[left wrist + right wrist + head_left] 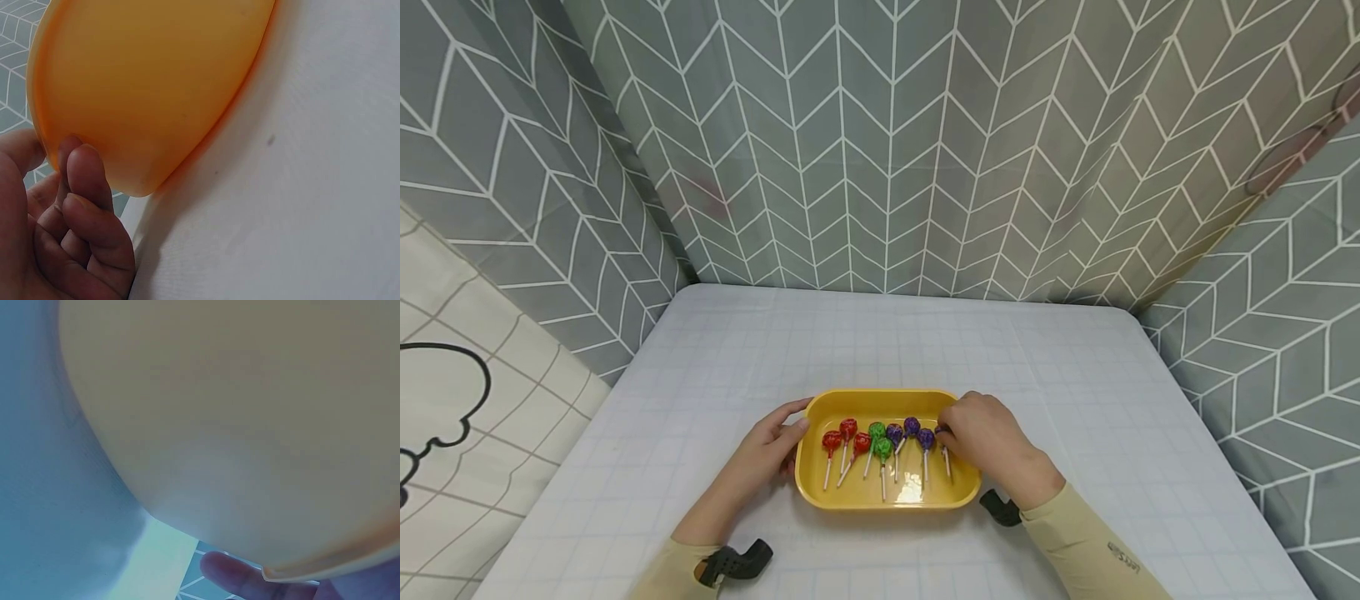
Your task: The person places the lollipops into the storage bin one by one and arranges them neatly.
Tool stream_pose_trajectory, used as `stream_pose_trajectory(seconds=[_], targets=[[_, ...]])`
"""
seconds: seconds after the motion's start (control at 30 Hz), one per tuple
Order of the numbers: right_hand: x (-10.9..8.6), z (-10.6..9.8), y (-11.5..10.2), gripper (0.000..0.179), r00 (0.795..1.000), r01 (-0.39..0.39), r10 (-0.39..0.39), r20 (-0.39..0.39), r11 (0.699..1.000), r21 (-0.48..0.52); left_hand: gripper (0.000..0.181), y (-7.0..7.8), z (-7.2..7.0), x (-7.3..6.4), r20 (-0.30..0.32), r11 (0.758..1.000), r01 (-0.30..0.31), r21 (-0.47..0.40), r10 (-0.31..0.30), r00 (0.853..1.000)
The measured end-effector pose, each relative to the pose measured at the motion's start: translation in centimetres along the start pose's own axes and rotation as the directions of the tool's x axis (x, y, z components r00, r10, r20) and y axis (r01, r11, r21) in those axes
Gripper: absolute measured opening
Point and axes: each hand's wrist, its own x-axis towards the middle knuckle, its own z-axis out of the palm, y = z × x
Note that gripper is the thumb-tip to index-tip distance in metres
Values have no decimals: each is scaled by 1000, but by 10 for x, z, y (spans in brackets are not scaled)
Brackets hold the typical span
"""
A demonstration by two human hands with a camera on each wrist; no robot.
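A yellow tray (pixel 850 497) holds a row of lollipops. Three red lollipops (pixel 831 442) lie at the left, two green lollipops (pixel 883 450) in the middle, and several purple lollipops (pixel 912 427) toward the right. The sticks mostly point toward the near side. My left hand (pixel 772 442) grips the tray's left end, with curled fingers (pixel 94 225) against the outer wall in the left wrist view. My right hand (pixel 988 433) reaches over the right end and pinches the rightmost purple lollipop (pixel 947 463), whose head is mostly hidden by the fingers. The tray's outer wall (pixel 219 425) fills the right wrist view.
The tray stands on a table with a white, faintly gridded cloth (pixel 880 342). Grey curtains (pixel 865 150) with white chevron lines hang behind and at the sides. A black strap mount (pixel 737 561) is on the left wrist, another (pixel 1000 507) by the right.
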Motion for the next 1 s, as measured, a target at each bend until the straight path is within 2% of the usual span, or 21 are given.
stream_pose_trajectory(seconds=[0.77,1.0], targets=[[-2,-7,1,13,1000,12,-12,11,1000,22,38,0,0,1,8,1000,-7,-10,7,1000],[-3,-11,2,10,999,27,-27,-22,1000,15,37,-1,0,1,4,1000,-10,-6,10,1000]])
